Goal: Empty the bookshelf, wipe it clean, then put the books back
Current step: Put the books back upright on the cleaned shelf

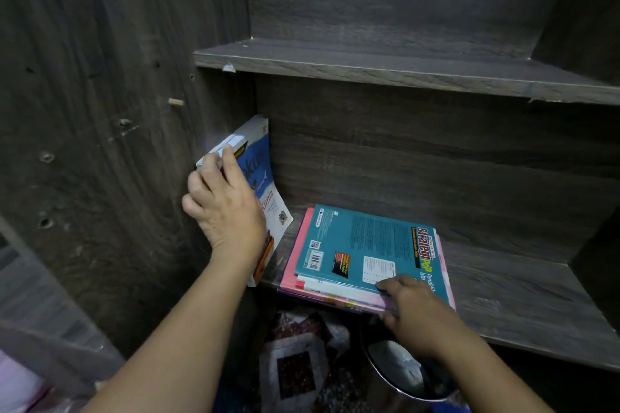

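A dark wood bookshelf (503, 305) fills the view. A blue and white book (265, 174) stands upright against the shelf's left wall, leaning slightly. My left hand (224, 208) grips its top front corner, fingers curled over the edge. On the lower shelf lies a flat stack of books (335, 285) with a teal book (365, 241) on top. My right hand (416, 315) holds the stack's front right corner, thumb on the teal cover and fingers curled under the edge. The upper shelf (402, 70) holds no books.
Below the shelf edge sit a round metal bowl (399, 369) and a patterned cloth or mat (298, 365). The cabinet's left side panel (100, 144) has screw holes and a wooden dowel (175, 102) sticking out. Something pink (13, 389) lies at bottom left.
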Motion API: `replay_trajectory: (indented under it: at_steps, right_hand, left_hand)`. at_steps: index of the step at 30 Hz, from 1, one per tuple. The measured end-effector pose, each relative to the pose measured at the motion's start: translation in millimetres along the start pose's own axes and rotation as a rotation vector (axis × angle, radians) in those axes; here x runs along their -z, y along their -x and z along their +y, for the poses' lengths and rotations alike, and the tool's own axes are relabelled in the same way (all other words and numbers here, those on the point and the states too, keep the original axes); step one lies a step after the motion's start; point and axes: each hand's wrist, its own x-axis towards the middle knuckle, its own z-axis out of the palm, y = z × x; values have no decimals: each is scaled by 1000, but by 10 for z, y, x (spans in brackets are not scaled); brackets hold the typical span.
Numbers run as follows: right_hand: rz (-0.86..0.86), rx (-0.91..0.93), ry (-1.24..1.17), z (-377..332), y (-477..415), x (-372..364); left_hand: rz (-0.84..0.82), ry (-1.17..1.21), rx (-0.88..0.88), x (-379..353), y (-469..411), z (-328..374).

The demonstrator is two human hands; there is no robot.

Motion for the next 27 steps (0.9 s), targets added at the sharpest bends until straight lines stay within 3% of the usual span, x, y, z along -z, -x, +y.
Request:
replay_trajectory:
  at_steps: [3, 6, 13, 18, 21, 24, 27]
  right_hand:
    - [-1, -20, -6, 15, -4, 55]
    - [-2, -66, -25, 89, 8, 98]
    - [-18, -143, 28, 305, 60, 127]
    - [-13, -221, 12, 460, 98, 124]
    - [-1, -281, -43, 528, 102, 107]
    - [9, -316, -73, 557, 113, 104]
    - [7, -308, -38, 548, 111, 104]
  left_hand:
    - [-70, 103, -111, 92, 172, 139]
    - [-152, 274, -318, 108, 385, 328]
    - [-389, 424, -742, -11, 898, 618]
    - [-654, 495, -892, -119, 1057, 789]
    - [-834, 562, -883, -152, 1137, 884]
    - [-924, 544, -868, -135, 1163, 968]
    - [-930, 427, -985, -126, 1195, 1022]
